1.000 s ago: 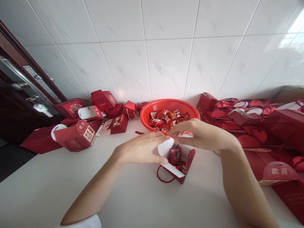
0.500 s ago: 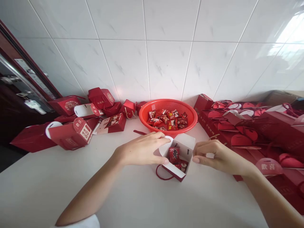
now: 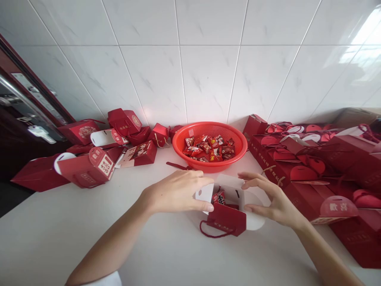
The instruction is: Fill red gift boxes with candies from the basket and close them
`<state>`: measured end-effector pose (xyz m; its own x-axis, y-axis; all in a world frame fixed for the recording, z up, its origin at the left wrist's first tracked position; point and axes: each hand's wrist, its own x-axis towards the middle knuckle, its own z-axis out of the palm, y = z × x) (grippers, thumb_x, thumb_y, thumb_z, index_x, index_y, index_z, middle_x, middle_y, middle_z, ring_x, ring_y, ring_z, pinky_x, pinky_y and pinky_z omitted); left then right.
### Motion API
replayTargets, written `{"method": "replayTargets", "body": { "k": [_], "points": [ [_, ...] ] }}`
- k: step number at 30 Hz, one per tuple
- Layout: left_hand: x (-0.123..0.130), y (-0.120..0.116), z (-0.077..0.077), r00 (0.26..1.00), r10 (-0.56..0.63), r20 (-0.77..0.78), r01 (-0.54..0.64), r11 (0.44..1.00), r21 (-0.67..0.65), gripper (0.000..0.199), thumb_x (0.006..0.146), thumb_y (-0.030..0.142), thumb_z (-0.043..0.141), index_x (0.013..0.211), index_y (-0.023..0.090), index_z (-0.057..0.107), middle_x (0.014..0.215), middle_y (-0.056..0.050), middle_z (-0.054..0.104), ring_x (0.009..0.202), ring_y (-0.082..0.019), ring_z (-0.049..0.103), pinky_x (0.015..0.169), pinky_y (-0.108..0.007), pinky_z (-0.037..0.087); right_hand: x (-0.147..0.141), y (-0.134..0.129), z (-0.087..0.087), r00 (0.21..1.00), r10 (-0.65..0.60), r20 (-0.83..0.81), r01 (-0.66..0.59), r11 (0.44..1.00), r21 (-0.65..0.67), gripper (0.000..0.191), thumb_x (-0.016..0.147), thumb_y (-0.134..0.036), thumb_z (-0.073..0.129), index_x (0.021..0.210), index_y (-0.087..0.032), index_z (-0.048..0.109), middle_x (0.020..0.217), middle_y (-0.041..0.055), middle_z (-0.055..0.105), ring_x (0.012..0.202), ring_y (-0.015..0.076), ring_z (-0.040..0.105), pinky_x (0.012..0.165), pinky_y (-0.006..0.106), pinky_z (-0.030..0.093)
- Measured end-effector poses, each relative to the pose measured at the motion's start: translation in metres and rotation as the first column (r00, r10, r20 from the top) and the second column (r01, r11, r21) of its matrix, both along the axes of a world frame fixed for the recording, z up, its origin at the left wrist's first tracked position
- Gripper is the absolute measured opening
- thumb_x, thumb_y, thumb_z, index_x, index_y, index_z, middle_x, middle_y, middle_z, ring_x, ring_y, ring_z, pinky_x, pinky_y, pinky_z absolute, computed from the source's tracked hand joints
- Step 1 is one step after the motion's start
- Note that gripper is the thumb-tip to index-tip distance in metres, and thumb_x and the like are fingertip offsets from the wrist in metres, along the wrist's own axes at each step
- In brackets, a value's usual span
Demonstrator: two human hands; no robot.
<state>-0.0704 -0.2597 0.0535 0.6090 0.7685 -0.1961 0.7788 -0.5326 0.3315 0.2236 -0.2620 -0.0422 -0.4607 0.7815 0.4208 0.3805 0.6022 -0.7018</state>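
An open red paper gift box [image 3: 226,217] with a white inside stands on the table in front of me. Its front panel leans inward, and a dark red cord handle [image 3: 218,236] loops out at the front. Inside lie red wrapped sweets [image 3: 219,198], partly covered by the panel. My left hand [image 3: 178,192] grips the box's left side, thumb in front and fingers behind the white left flap [image 3: 204,193]. On the other side my right hand [image 3: 272,200] has its fingers apart, thumb and fingertips at the box's right edge beside the splayed white right flap [image 3: 256,220].
Behind the box a red plastic basket [image 3: 210,165] holds several wrapped sweets. Many red boxes [image 3: 312,198] crowd the right side. More boxes [image 3: 86,171] lie at the left, by a door with keys [image 3: 41,133]. A dark red strip [image 3: 177,165] lies before the basket.
The box's front panel has come up and leans inward over the sweets. The right flap now splays outward. My right hand has opened from a closed curl and moved closer against the box.
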Motion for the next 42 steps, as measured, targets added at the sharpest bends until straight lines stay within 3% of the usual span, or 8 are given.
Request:
{"method": "replayTargets", "body": {
  "k": [4,9,16,23,27,34,37,42],
  "points": [
    [0.008,-0.004,-0.003,0.999,0.053,-0.006,-0.053,0.998,0.034,0.028,0.087,0.048,0.061,0.103,0.025,0.067,0.093,-0.002,0.058,0.081,-0.021,0.062,0.064,-0.028,0.039,-0.006,-0.004,0.000,0.987,0.099,-0.127,-0.118,0.981,-0.154,0.018,0.085,-0.033,0.075,0.097,-0.024,0.065,0.123,0.0106,0.070,0.118,0.0289,0.065,0.102,0.044,0.051],
    [0.018,-0.003,-0.016,0.996,0.089,0.016,-0.089,0.995,0.034,0.044,0.082,0.033,0.066,0.125,0.028,0.057,0.110,-0.004,0.055,0.088,-0.022,0.063,0.066,-0.029,0.043,-0.013,-0.006,-0.002,0.962,0.121,-0.245,-0.185,0.948,-0.259,0.021,0.089,-0.038,0.069,0.081,-0.023,0.057,0.110,0.0118,0.074,0.116,0.0298,0.064,0.100,0.046,0.050],
    [0.023,-0.003,-0.025,0.996,0.017,0.092,-0.021,0.998,0.051,0.047,0.081,0.022,0.065,0.126,0.029,0.055,0.116,-0.003,0.053,0.084,-0.020,0.063,0.069,-0.029,0.047,-0.010,-0.005,-0.005,0.924,0.226,-0.308,-0.301,0.927,-0.222,0.041,0.085,-0.060,0.066,0.105,-0.024,0.066,0.112,0.0111,0.070,0.111,0.0305,0.063,0.098,0.044,0.048],
    [0.028,-0.006,-0.026,0.952,-0.067,0.300,0.089,0.994,-0.063,0.060,0.088,0.045,0.067,0.142,0.031,0.047,0.131,-0.007,0.054,0.113,-0.026,0.061,0.092,-0.036,0.050,-0.018,-0.006,-0.012,0.964,0.130,-0.231,-0.183,0.957,-0.225,0.052,0.082,-0.039,0.078,0.129,-0.026,0.060,0.127,0.0104,0.066,0.119,0.0276,0.061,0.106,0.043,0.046],
    [0.026,-0.004,-0.026,0.945,-0.111,0.309,0.150,0.983,-0.103,0.064,0.092,0.042,0.062,0.151,0.028,0.041,0.143,-0.009,0.051,0.129,-0.028,0.052,0.106,-0.038,0.045,-0.024,-0.006,-0.013,0.974,0.119,-0.192,-0.169,0.948,-0.271,0.053,0.083,-0.038,0.077,0.131,-0.027,0.057,0.129,0.0083,0.065,0.118,0.0254,0.062,0.105,0.040,0.047],
    [0.031,0.005,-0.039,0.887,-0.164,0.431,0.246,0.959,-0.140,0.049,0.099,0.025,0.049,0.148,0.026,0.047,0.136,-0.009,0.058,0.107,-0.020,0.063,0.097,-0.035,0.049,-0.027,-0.004,-0.013,0.977,0.119,-0.178,-0.175,0.923,-0.343,0.050,0.084,-0.042,0.075,0.127,-0.024,0.058,0.123,0.0069,0.066,0.112,0.0247,0.062,0.101,0.037,0.049],
    [0.035,0.006,-0.046,0.890,-0.121,0.439,0.207,0.966,-0.154,0.050,0.094,0.026,0.059,0.143,0.026,0.052,0.133,-0.009,0.059,0.099,-0.019,0.064,0.087,-0.033,0.053,-0.028,-0.004,-0.013,0.978,0.114,-0.176,-0.170,0.923,-0.346,0.051,0.083,-0.045,0.076,0.126,-0.023,0.058,0.125,0.0074,0.065,0.114,0.0255,0.061,0.101,0.037,0.049],
    [0.038,0.004,-0.048,0.897,-0.120,0.426,0.178,0.979,-0.099,0.043,0.089,0.035,0.070,0.131,0.026,0.065,0.136,-0.009,0.055,0.118,-0.024,0.059,0.099,-0.035,0.050,-0.029,-0.001,-0.019,0.965,0.129,-0.227,-0.202,0.921,-0.334,0.056,0.089,-0.054,0.067,0.134,-0.024,0.054,0.137,0.0100,0.060,0.125,0.0276,0.058,0.106,0.040,0.046]
  ]
}}
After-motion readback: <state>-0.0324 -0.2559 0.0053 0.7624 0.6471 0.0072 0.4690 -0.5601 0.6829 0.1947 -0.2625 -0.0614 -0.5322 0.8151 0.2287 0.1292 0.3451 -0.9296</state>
